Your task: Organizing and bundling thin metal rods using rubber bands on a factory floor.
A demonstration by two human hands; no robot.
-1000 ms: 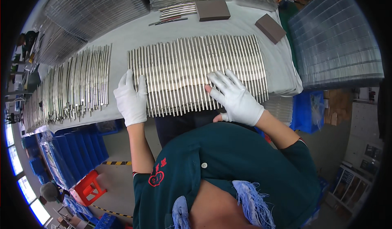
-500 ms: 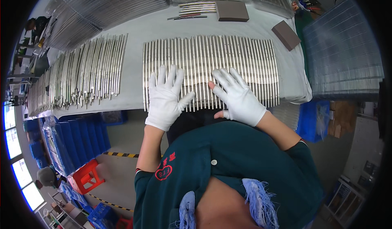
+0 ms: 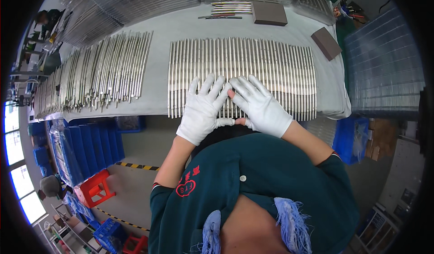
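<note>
Across the evenly laid metal rods [image 3: 244, 59], the left hand [image 3: 201, 113] and right hand [image 3: 263, 109] are pressing flat, grip wide, holding nothing; on the desk [image 3: 157, 73] leftward, ragged-ended rods [image 3: 108, 68] are seemingly remaining unaligned.

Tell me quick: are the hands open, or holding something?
Left hand: open, gripping nothing, laid over the metal rods.
Right hand: open too, laid over the same rods.

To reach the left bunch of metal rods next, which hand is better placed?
Probably the left hand: it's nearer the left rod bunch; the right hand rests farther right on the central rod row.
</note>
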